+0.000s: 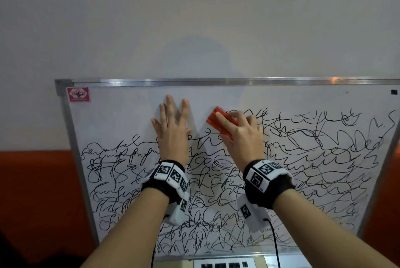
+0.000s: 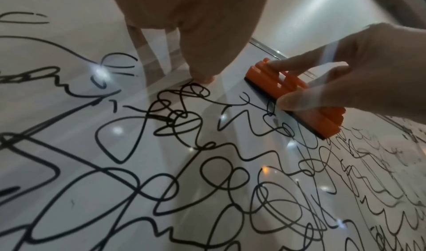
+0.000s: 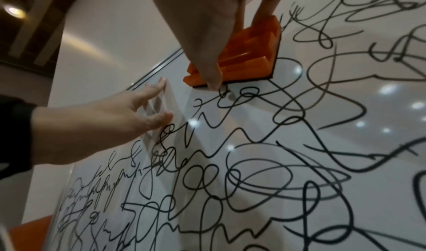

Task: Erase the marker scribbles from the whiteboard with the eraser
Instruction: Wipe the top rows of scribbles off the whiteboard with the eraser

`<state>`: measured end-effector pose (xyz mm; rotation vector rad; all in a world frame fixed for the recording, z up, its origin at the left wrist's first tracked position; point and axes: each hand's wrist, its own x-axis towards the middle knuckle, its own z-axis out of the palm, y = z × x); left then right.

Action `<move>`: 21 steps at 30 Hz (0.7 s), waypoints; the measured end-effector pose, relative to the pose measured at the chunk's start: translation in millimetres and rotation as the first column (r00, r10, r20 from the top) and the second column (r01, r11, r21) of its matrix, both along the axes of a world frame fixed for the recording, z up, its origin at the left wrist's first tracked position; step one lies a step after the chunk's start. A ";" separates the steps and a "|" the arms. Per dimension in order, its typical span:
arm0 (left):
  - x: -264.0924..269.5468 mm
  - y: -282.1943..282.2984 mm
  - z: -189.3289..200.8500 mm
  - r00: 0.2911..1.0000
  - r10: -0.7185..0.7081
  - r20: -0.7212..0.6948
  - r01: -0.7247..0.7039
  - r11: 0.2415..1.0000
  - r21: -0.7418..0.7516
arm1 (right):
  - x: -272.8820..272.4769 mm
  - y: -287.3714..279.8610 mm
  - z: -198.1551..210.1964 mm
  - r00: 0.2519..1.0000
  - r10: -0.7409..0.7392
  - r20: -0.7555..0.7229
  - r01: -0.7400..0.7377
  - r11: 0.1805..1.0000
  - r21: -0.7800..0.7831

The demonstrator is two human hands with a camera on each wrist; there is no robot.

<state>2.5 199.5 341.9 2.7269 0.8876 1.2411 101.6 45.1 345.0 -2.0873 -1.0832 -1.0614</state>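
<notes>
A metal-framed whiteboard (image 1: 121, 120) leans against the wall, and black marker scribbles (image 1: 313, 148) cover most of it. Its upper left part is bare white. My right hand (image 1: 240, 131) grips an orange eraser (image 1: 218, 123) with a black felt base and holds it flat on the board near the top centre, at the edge of the scribbles. The eraser (image 2: 297, 98) shows from the side in the left wrist view and from below, as the eraser (image 3: 248, 62), in the right wrist view. My left hand (image 1: 173, 125) lies flat on the board just left of the eraser, fingers spread and straight.
A red sticker (image 1: 78, 94) marks the board's top left corner. The pale wall (image 1: 194, 19) rises above the frame. An orange surface (image 1: 36, 192) lies to the left, and a power strip (image 1: 225, 264) sits below the board's bottom edge.
</notes>
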 end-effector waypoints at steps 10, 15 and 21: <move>0.4 0.9 -1.5 1.000 0.017 0.025 -0.018 0.999 0.028 | 5.4 -2.6 4.3 1.000 -0.021 -0.010 0.022 0.999 0.041; -0.6 -0.6 0.8 0.999 -0.009 0.049 0.009 1.000 0.002 | 9.2 -12.6 -16.7 0.998 0.021 0.059 -0.017 0.998 -0.066; 5.3 -5.4 -0.4 0.996 0.010 0.083 -0.011 1.000 0.007 | 10.3 -16.6 -12.1 0.998 0.001 -0.058 0.001 1.000 0.032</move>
